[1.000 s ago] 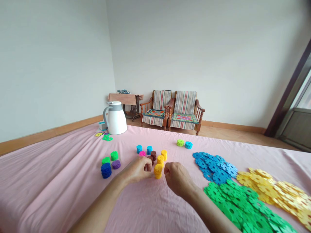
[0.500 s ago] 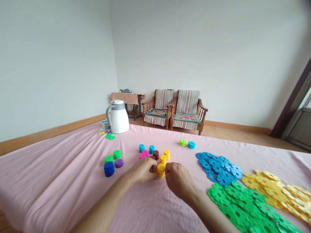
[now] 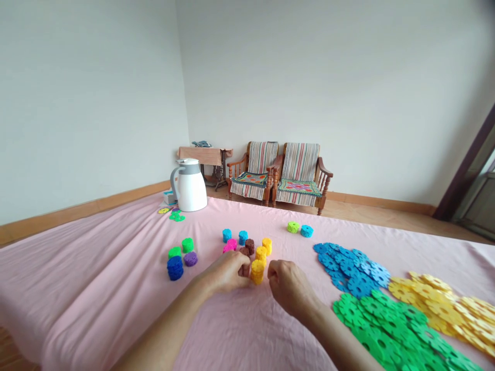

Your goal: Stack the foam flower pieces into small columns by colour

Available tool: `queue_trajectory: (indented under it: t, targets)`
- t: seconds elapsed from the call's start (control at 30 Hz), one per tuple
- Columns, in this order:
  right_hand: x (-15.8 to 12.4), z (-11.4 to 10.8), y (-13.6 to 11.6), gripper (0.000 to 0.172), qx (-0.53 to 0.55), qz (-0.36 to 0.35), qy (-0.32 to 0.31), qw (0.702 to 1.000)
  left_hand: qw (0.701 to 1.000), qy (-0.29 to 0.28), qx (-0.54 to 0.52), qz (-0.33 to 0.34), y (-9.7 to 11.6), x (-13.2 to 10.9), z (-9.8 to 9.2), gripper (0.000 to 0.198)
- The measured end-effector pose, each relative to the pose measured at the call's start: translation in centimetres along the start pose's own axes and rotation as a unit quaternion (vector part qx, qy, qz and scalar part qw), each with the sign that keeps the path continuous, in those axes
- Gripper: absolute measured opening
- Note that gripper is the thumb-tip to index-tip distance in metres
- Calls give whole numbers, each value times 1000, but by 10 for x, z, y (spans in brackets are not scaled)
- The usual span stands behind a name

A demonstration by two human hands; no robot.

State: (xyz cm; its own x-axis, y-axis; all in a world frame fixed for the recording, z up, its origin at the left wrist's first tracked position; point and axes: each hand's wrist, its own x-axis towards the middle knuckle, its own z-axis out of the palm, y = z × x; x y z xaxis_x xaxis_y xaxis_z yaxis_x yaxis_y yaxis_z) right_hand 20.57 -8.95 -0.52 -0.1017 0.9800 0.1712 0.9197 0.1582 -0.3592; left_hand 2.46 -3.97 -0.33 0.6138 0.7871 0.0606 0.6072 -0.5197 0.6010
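Note:
A stack of yellow discs (image 3: 257, 272) stands upright on the pink cloth (image 3: 228, 330), between my two hands. My left hand (image 3: 232, 270) is on its left side, fingers curled; what they hold, if anything, is hidden. To the right of the stack, a small gap away, my right hand (image 3: 288, 283) is curled with its fingertips out of sight. Two more yellow stacks rise behind, beside brown stacks (image 3: 249, 246). Pink stacks (image 3: 231, 244) are partly behind my left hand, with light blue stacks (image 3: 227, 236) farther back.
Blue (image 3: 175, 269), green (image 3: 187, 245) and purple (image 3: 191, 258) stacks stand left. Loose blue (image 3: 350, 268), green (image 3: 390, 324) and yellow discs (image 3: 436, 304) lie right. Lime (image 3: 293, 227) and blue (image 3: 307, 231) stacks are farther back. A white jug (image 3: 191, 188) stands at the back left.
My right hand has moved a little right, away from the front yellow stack, which now stands straighter. My left hand has hardly moved. The view has shifted slightly.

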Motion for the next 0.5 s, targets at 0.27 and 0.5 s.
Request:
queue_trajectory:
  t: [0.27,0.5]
  targets:
    - [-2,4,-3,23,30,-13,-7,999,998,-26,-57,-6,1,0,2,12]
    - [-4,4,-6,20,24,-15,-6,1000,998,-17,-62,3,7,-2,2,12]
